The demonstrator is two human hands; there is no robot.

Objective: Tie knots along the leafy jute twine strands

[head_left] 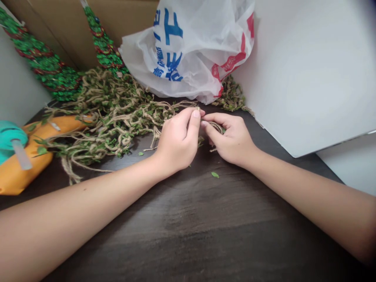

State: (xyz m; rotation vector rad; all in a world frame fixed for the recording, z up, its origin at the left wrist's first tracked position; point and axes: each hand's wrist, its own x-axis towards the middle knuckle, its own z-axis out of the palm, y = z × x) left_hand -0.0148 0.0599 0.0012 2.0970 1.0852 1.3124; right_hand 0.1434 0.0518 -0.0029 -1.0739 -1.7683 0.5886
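Thumb against fingers, my left hand [180, 135] pinches a piece of jute twine at its fingertips. My right hand [230, 135] meets it from the other side, and a loop of the same jute twine [216, 126] runs through its curled fingers. The two sets of fingertips almost touch, hiding most of the held piece. A few green leaves show below the hands. Just left of my left hand lies a large tangled heap of knotted jute twine with small green leaves [117, 113].
Behind the hands stands a white plastic bag [199, 51] with blue and red print. Two green tinsel trees [44, 58] rise at the back left. An orange packet [64, 127] and a teal object [11, 139] lie left. A white panel [311, 78] stands right. A loose leaf [215, 174] lies on the dark table [188, 235].
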